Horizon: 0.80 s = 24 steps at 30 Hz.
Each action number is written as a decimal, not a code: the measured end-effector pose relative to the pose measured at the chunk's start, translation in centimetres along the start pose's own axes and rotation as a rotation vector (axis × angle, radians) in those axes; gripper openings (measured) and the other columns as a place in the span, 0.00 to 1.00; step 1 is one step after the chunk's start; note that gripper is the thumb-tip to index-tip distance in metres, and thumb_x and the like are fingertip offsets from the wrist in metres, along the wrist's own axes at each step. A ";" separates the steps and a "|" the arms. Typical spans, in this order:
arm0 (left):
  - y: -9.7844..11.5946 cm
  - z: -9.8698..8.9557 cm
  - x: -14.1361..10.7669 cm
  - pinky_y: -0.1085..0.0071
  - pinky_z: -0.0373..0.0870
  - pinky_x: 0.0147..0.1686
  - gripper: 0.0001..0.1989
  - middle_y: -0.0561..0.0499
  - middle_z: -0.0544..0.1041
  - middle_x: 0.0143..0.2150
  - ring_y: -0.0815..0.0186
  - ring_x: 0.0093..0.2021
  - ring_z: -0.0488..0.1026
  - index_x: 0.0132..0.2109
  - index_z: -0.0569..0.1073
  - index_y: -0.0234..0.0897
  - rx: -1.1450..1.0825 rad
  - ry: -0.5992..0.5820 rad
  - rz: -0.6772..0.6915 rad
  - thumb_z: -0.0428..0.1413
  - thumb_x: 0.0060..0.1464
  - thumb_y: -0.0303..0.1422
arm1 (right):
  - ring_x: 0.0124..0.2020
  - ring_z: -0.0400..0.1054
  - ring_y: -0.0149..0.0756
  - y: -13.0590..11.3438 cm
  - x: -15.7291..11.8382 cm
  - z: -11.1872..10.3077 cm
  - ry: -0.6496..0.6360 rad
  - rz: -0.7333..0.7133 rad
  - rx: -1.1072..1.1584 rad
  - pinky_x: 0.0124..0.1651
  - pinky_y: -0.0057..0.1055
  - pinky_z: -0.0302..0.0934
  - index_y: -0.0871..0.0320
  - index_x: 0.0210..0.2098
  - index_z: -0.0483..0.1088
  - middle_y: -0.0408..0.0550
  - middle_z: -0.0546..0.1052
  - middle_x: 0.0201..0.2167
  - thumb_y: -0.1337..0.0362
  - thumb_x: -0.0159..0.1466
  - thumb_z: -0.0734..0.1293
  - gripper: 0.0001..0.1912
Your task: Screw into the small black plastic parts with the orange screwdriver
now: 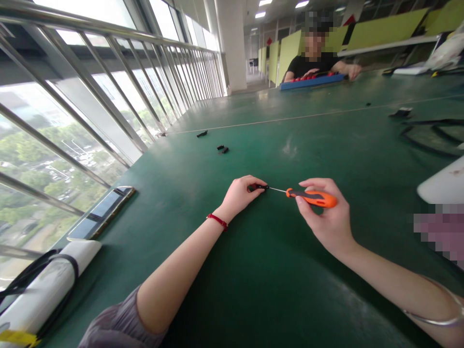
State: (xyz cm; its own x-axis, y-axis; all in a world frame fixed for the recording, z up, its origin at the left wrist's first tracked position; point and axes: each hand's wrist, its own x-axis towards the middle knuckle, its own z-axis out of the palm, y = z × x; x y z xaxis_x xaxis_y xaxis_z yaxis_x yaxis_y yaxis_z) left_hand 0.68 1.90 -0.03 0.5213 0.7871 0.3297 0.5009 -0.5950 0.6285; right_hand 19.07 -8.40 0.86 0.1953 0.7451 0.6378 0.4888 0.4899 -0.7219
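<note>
Near the middle of the green table (232,270), my left hand (243,194) pinches a small black part (263,186) between thumb and fingers. Much of that part is covered by the fingers, so its kind does not show. My right hand (328,217) holds a screwdriver (315,197) by its orange and dark grey handle. The thin metal shaft points left, and its tip meets the black part or lies right at it; I cannot tell if it sits in a screw.
Small black pieces (223,150) lie beyond my left hand, with another black piece (202,134) farther off. A phone (103,212) and a white power strip (50,285) with black cable are at left, by the railing (119,82). Across the table sits a person (295,65) behind a blue tray (311,83).
</note>
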 end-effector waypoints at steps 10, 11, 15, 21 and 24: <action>0.0 0.0 0.0 0.71 0.70 0.37 0.09 0.50 0.78 0.41 0.68 0.36 0.72 0.42 0.77 0.38 0.009 0.002 0.003 0.55 0.53 0.29 | 0.23 0.67 0.33 0.3 -0.1 -0.1 -0.079 0.073 -0.022 0.28 0.32 0.62 0.54 0.32 0.66 0.41 0.71 0.21 0.61 0.59 0.66 0.05; 0.0 0.0 0.0 0.71 0.70 0.37 0.09 0.50 0.78 0.41 0.68 0.36 0.72 0.42 0.77 0.38 0.010 0.003 0.003 0.55 0.53 0.29 | 0.24 0.68 0.34 0.3 -0.1 -0.1 -0.059 0.061 -0.022 0.29 0.33 0.63 0.54 0.32 0.66 0.42 0.72 0.23 0.61 0.59 0.66 0.04; -0.1 0.1 0.0 0.72 0.70 0.36 0.09 0.50 0.78 0.41 0.68 0.36 0.72 0.42 0.77 0.38 0.009 0.004 0.005 0.55 0.53 0.29 | 0.28 0.67 0.34 0.3 -0.1 0.0 0.037 -0.019 0.019 0.29 0.33 0.64 0.53 0.38 0.64 0.45 0.70 0.32 0.64 0.57 0.67 0.10; -0.1 0.1 0.0 0.72 0.70 0.36 0.09 0.50 0.78 0.41 0.68 0.36 0.72 0.41 0.78 0.38 0.008 0.007 -0.001 0.55 0.53 0.29 | 0.24 0.65 0.33 0.4 -0.2 -0.1 -0.057 0.026 -0.013 0.30 0.34 0.62 0.53 0.38 0.65 0.40 0.67 0.23 0.64 0.57 0.67 0.10; -0.1 0.1 0.1 0.72 0.69 0.36 0.09 0.50 0.78 0.40 0.68 0.36 0.72 0.41 0.78 0.38 0.006 0.009 -0.001 0.56 0.53 0.29 | 0.26 0.67 0.34 0.4 -0.3 -0.1 -0.042 0.032 -0.059 0.31 0.34 0.63 0.53 0.34 0.67 0.42 0.71 0.25 0.63 0.58 0.67 0.05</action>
State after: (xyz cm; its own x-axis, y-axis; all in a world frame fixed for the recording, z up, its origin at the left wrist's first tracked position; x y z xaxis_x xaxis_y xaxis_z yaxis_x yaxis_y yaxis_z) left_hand 0.71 2.00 -0.15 0.5142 0.7892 0.3357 0.5059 -0.5952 0.6244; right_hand 19.27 -8.46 0.40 0.1759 0.7791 0.6017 0.5321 0.4390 -0.7240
